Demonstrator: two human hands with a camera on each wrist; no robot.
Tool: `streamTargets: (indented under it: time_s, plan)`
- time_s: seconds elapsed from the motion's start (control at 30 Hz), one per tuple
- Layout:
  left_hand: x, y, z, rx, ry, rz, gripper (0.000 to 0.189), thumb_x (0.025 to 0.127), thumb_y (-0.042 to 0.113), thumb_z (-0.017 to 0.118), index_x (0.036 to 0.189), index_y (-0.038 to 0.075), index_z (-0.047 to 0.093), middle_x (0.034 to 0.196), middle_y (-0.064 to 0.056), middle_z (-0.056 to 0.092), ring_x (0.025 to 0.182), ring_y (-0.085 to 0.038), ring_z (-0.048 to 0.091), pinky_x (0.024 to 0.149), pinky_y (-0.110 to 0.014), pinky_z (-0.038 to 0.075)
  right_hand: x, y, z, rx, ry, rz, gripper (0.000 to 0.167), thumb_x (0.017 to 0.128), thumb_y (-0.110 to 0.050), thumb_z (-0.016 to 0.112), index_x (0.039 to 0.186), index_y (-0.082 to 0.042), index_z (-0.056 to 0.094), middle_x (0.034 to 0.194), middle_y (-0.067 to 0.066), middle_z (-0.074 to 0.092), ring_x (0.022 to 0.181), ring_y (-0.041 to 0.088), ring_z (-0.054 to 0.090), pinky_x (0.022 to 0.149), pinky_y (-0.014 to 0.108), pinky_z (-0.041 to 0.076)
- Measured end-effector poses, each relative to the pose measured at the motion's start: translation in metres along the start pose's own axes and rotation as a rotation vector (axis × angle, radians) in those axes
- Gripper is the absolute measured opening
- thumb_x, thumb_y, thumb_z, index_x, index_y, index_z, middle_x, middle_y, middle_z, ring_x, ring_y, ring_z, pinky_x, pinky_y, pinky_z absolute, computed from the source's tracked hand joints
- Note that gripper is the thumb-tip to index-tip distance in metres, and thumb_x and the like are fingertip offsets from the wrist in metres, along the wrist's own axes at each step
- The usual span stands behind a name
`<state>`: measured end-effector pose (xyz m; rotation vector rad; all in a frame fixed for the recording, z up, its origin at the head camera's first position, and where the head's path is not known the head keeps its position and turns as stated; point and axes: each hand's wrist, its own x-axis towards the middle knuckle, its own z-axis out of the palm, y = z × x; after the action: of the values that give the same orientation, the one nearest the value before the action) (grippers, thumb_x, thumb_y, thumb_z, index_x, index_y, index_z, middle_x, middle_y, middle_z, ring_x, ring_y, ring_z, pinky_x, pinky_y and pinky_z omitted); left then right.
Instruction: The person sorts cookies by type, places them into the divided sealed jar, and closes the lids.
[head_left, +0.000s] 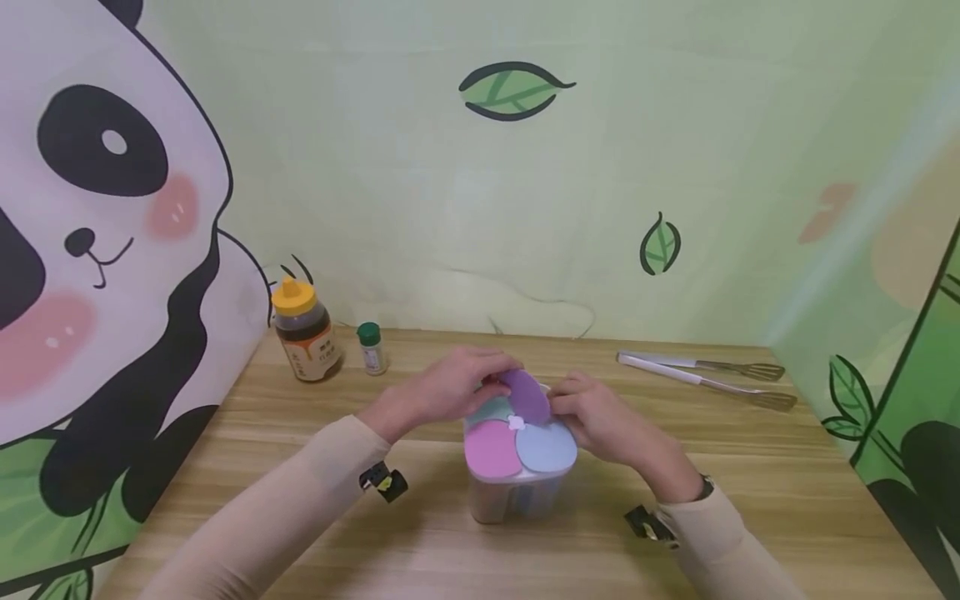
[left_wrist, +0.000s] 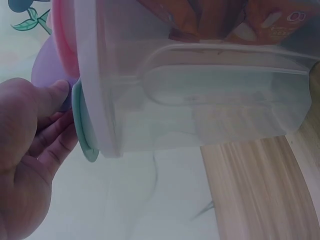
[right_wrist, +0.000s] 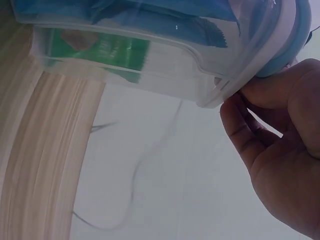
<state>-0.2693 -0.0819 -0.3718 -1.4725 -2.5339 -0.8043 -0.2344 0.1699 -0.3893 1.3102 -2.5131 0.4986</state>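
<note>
A clear plastic storage box point(head_left: 491, 497) with a white-rimmed top stands on the table. Four petal-shaped lids cover its compartments: pink point(head_left: 491, 448), blue point(head_left: 547, 448), green point(head_left: 491, 409) and purple. The purple lid point(head_left: 529, 398) is tilted up, and my left hand point(head_left: 457, 383) pinches its edge between thumb and fingers. At the far right corner, my right hand point(head_left: 607, 421) grips the box's white rim point(right_wrist: 240, 80). Through the walls show orange-brown packets point(left_wrist: 280, 22), a blue packet point(right_wrist: 165, 17) and a green packet point(right_wrist: 100, 52).
A honey-type squeeze bottle point(head_left: 307, 337) with a yellow cap stands at the back left. Beside it is a small green-capped shaker point(head_left: 371, 350). Two whisk-ended tools point(head_left: 705, 379) with pale handles lie at the back right. A printed cloth point(head_left: 420, 167) hangs behind the table point(head_left: 315, 450).
</note>
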Motion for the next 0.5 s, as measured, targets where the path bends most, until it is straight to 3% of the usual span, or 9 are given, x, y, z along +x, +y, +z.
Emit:
streamTargets:
  time_s: [0.2,0.5]
  plan:
    - [0.003,0.0,0.003,-0.016,-0.003,-0.028,0.036,0.096,0.011,0.061,0.13,0.016,0.052,0.114,-0.002,0.067,0.101,-0.013,0.066,0.086,-0.02,0.054,-0.005,-0.002,0.004,0.042,0.067,0.028,0.018,0.085,0.003,0.066,0.094,-0.008,0.077,0.1,0.007,0.071,0.095,0.021,0.062,0.08,0.033,0.057]
    - [0.009,-0.001,0.004,-0.025,0.027,-0.002,0.035,0.092,0.008,0.067,0.126,0.013,0.061,0.116,-0.003,0.068,0.1,-0.012,0.066,0.086,-0.018,0.054,-0.015,0.003,0.01,0.153,0.209,0.058,0.019,0.082,0.001,0.074,0.1,-0.006,0.074,0.104,0.006,0.07,0.091,0.018,0.068,0.077,0.028,0.059]
